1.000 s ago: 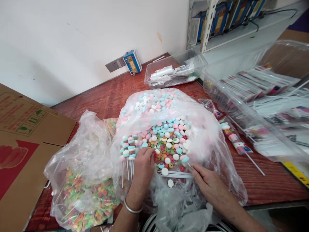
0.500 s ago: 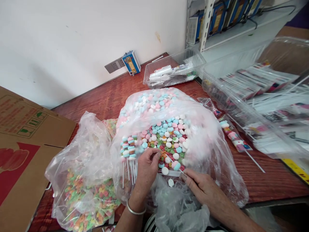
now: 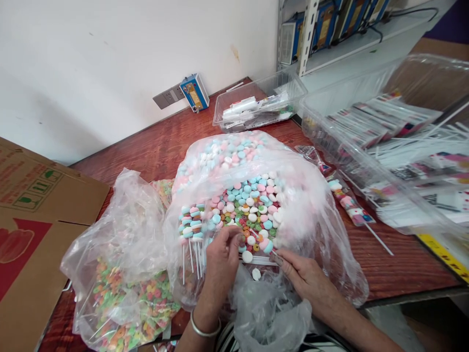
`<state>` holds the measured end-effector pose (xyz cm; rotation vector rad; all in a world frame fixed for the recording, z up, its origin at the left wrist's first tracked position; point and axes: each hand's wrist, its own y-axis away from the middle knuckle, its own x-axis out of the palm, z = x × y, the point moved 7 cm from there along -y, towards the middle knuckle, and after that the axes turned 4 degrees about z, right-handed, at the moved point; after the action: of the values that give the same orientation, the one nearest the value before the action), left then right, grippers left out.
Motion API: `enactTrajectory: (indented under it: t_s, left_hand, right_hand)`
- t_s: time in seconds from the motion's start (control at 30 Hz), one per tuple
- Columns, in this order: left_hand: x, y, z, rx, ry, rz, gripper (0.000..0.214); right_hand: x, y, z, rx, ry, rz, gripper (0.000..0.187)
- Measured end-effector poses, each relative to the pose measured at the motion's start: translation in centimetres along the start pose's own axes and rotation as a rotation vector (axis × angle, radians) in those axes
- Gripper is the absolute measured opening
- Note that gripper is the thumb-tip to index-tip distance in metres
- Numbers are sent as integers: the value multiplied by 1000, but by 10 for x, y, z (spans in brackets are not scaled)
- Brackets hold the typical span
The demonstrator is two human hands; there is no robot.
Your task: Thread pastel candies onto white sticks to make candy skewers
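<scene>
In my right hand a thin white lollipop stick is pinched between thumb and fingertips. It slants up to the left, with a pink-and-blue candy threaded on it and an orange ring candy just above. My left hand, with a bangle on the wrist, is closed in a pinch near the stick's upper end; what the fingertips hold, if anything, is hidden. Beneath both hands lies an open clear bag of pastel candies and small fruit-coloured rings. Finished-looking candy skewers lie left of my left hand.
A bag of ring candies and a cardboard box stand left. At right are a wrapped candy skewer and a large clear tray of sticks and packets. A smaller clear tray sits behind, near a blue device.
An orange ring candy now shows on the stick above the pink-and-blue candy. My left fingers stay pinched close to the stick's end. The whole view has shifted slightly.
</scene>
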<state>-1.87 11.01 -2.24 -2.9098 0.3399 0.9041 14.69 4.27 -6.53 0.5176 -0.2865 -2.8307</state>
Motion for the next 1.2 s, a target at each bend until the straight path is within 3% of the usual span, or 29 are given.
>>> enactTrajectory:
  t_s: [0.07, 0.13, 0.23, 0.3, 0.43, 0.53, 0.63, 0.7, 0.83, 1.0, 1.1, 1.2]
  left_hand:
    - [-8, -6, -5, 147, -254, -26, 16]
    - [-2, -10, -6, 273, -435, 54, 20]
    - [12, -13, -3, 366, -552, 153, 20]
    - [16, -12, -3, 371, -532, 153, 18]
    - [6, -13, 5, 188, -255, 40, 15]
    - [1, -13, 25, -103, 150, -2, 11]
    - [11, -12, 37, -310, 572, 21, 17]
    - [16, -12, 38, -351, 711, 20, 20]
    - [23, -9, 34, -335, 741, 38, 18]
    - [18, -6, 35, -284, 572, 17, 15]
    - [-4, -7, 25, -173, 190, -47, 11]
    - [-7, -9, 9, -29, -308, 80, 18]
  right_hand:
    - [-4, 0, -2, 15, -6, -23, 36]
    - [-6, -1, -2, 23, 3, -30, 36]
    - [-7, -2, 0, 20, 13, -33, 35]
    - [-6, -2, 1, 17, 12, -31, 35]
    - [-3, 0, -2, 33, 33, -3, 35]
    - [0, 0, -3, 32, 46, 17, 36]
    - [3, 0, -3, 14, 41, 37, 37]
    - [5, 0, -2, 7, 57, 45, 36]
    - [7, 0, -4, 34, 116, 59, 33]
    - [7, 2, -6, 78, 135, 80, 33]
    - [3, 3, -6, 89, 141, 68, 33]
    - [-1, 4, -7, 106, 155, 41, 33]
